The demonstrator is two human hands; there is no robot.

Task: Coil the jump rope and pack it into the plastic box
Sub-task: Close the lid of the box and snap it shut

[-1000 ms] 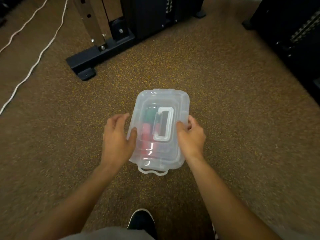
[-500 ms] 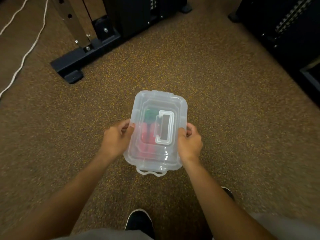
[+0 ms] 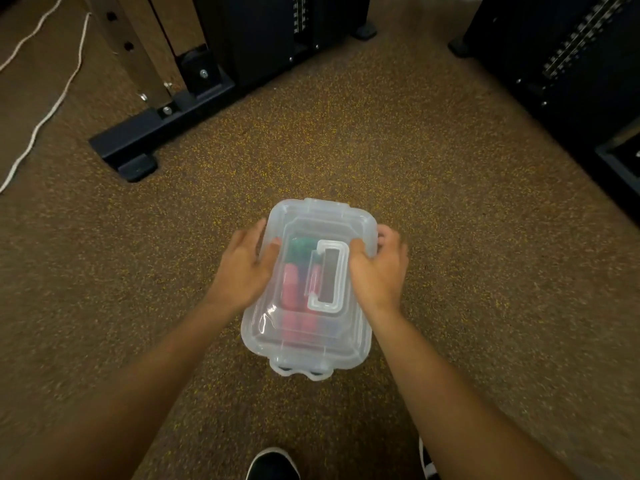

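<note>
With the lid (image 3: 322, 271) already sitting on the plastic box (image 3: 304, 341), the step in hand looks like pressing it shut. The box rests on the speckled floor (image 3: 415, 168) in front of the person's shoes (image 3: 273, 464), well apart from the black frame (image 3: 156, 129) and the white cord (image 3: 45, 112) at the far left. Through the cloudy plastic, red and green shapes show under the lid; these are most likely the jump rope (image 3: 291, 289), coiled and inside, though its outline is too blurred to make out.

The left hand (image 3: 242, 275) lies on the lid's left edge, fingers loosely spread, thumb on top. The right hand (image 3: 379, 271) curls over the right edge beside the flat carry handle (image 3: 327, 275), fingers wrapped down the side. Neither pinches anything; both press against the box.

To do this well, I judge that pressure should go on the rim rather than the middle, since thin plastic flexes. Working around each corner in turn would seat it evenly. The clip at the near end (image 3: 301, 370) seems to hang loose, so it probably needs snapping up last. Any rope caught under the rim would stop the lid closing, but I cannot tell whether that is so.
</note>
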